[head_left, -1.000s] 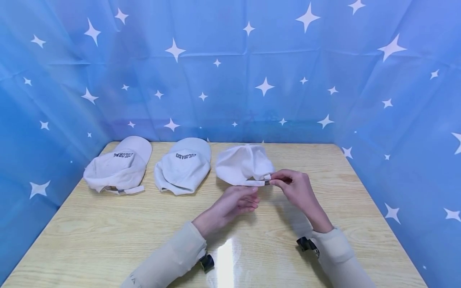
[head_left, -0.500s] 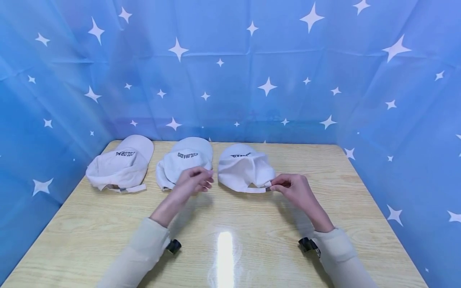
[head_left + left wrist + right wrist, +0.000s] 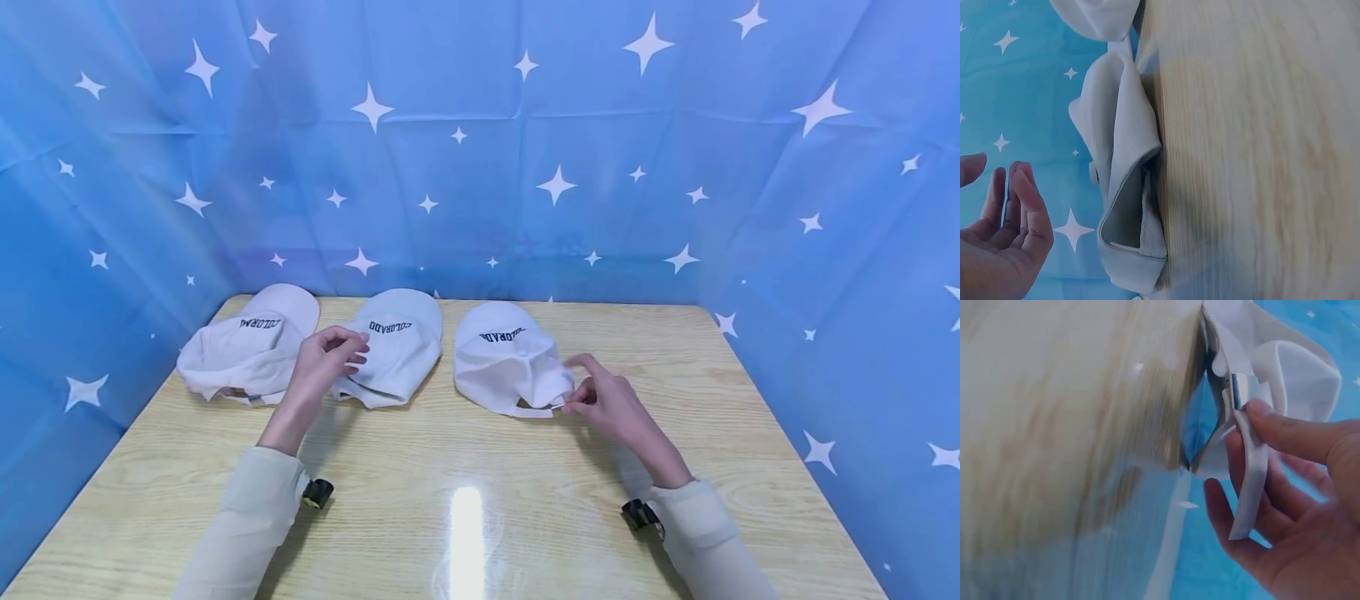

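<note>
Three white baseball caps lie in a row along the table's back. The right cap has dark lettering on its front and its back opening faces me. My right hand pinches its strap between thumb and fingers, beside the metal buckle; the strap's loose end hangs past the fingers. My left hand holds nothing, fingers loosely bent, and overlaps the edge of the middle cap, lettered COLORADO. Farther left sits the left cap. In the left wrist view the left hand appears beside a folded cap.
The wood-grain table stretches in front of the caps, with a bright light reflection near its front. A blue curtain with white stars hangs behind and at both sides. Small black cameras sit at both cuffs.
My left hand has left the right cap and moved left, over to the middle cap. The right cap has come down, its lettering now showing. My right hand has stayed at its strap.
</note>
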Available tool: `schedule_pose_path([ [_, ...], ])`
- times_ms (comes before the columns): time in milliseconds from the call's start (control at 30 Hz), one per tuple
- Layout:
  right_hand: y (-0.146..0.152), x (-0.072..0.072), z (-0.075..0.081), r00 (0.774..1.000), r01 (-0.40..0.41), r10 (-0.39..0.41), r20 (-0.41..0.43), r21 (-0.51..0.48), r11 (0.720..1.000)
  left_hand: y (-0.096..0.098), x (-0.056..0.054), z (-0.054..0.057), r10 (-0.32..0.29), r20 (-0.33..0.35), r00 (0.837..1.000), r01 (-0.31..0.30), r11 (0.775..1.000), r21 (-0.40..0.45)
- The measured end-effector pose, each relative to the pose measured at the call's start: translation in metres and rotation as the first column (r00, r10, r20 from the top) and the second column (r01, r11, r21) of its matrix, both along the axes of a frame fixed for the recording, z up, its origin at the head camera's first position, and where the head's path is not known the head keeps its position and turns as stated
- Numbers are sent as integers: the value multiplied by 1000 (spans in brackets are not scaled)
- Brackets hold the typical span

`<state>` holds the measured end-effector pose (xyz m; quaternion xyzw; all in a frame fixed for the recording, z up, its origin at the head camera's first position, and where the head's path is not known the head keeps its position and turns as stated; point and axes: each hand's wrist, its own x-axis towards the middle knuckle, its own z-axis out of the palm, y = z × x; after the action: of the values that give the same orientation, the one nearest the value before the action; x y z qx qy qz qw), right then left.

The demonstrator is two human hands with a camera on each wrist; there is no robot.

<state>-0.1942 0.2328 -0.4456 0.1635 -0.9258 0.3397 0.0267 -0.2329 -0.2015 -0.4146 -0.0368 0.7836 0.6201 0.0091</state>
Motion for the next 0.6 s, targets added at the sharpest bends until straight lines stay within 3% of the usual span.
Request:
schedule_pose_path([
  [167,0,1,-1,994,-108,107,8,51,993,-5,-2,-1,3,6,1000,-3,1000,6],
  [467,-4,0,3,988,-148,143,61,97,984,-6,-3,-1,12,7,1000,-12,1000,-10],
  [600,-7,-1,12,993,-115,116,-3,136,984,-7,-3,-2,14,11,1000,-14,1000,-6],
])
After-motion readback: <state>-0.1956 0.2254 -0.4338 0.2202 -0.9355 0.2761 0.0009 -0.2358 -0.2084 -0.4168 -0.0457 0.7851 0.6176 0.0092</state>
